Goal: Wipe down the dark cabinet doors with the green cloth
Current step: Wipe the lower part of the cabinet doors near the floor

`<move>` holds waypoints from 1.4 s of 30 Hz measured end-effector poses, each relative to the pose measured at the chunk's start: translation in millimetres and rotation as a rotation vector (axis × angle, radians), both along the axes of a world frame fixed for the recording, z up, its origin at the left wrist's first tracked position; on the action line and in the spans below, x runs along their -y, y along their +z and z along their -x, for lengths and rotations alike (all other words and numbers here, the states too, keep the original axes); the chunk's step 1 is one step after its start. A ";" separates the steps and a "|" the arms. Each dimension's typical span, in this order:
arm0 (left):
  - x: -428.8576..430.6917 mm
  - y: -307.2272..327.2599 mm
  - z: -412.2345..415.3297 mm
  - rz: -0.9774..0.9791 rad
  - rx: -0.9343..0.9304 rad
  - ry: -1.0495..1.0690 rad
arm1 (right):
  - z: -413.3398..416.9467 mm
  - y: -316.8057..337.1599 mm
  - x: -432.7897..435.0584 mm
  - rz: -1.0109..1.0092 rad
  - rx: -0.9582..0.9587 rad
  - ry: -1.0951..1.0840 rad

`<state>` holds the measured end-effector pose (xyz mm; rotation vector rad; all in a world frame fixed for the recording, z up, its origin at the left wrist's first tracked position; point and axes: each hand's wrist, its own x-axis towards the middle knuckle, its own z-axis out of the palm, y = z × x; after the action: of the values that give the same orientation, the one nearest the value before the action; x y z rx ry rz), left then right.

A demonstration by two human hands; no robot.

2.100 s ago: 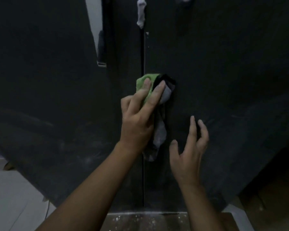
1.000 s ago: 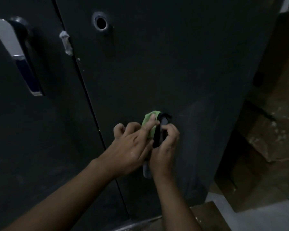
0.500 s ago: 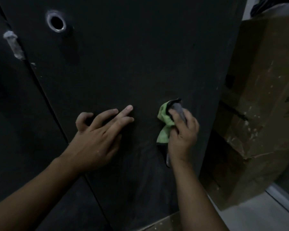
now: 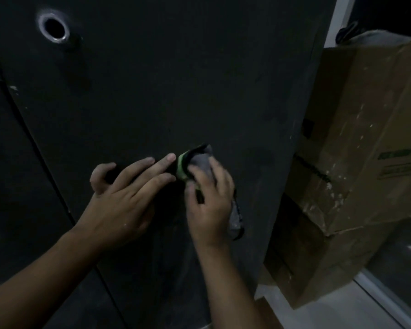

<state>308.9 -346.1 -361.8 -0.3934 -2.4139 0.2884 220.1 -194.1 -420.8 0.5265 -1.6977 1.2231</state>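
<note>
Left hand [image 4: 119, 200] flat on the right cabinet door [image 4: 176, 79], fingers straight, holding nothing; right hand [image 4: 209, 210] bunches the green cloth [image 4: 195, 162], pressing it mid-door toward the right edge. Faint arcs below suggest the lower panel is wiped; the area round the handle hole [image 4: 54, 27] and the left door [image 4: 10, 186] likely remain. Cardboard box [image 4: 365, 150] beyond the right edge

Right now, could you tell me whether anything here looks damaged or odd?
Yes: the cabinet door has an empty round hole at its upper left, and the cardboard box beside it is crumpled and white-speckled.
</note>
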 end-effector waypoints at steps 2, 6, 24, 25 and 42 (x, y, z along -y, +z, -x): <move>-8.5 14.1 9.1 -0.001 -0.054 -0.043 | 5.9 -11.6 -4.4 -0.081 -0.090 0.035; -11.4 23.4 26.3 0.031 -0.127 -0.078 | 30.0 -18.5 -35.3 -0.231 -0.206 0.100; -11.4 9.5 35.7 0.232 -0.361 -0.013 | 101.2 95.1 -105.5 0.352 0.081 -0.181; -11.4 10.1 36.0 0.233 -0.358 -0.014 | 95.5 85.4 -102.0 0.281 0.050 -0.195; -12.7 9.1 37.4 0.249 -0.326 0.032 | 117.4 178.2 -131.0 0.356 0.098 -0.166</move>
<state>271.5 -333.4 -352.7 -0.3849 -2.0713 0.6219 102.7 -63.1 -242.6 0.1099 -1.5222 1.4067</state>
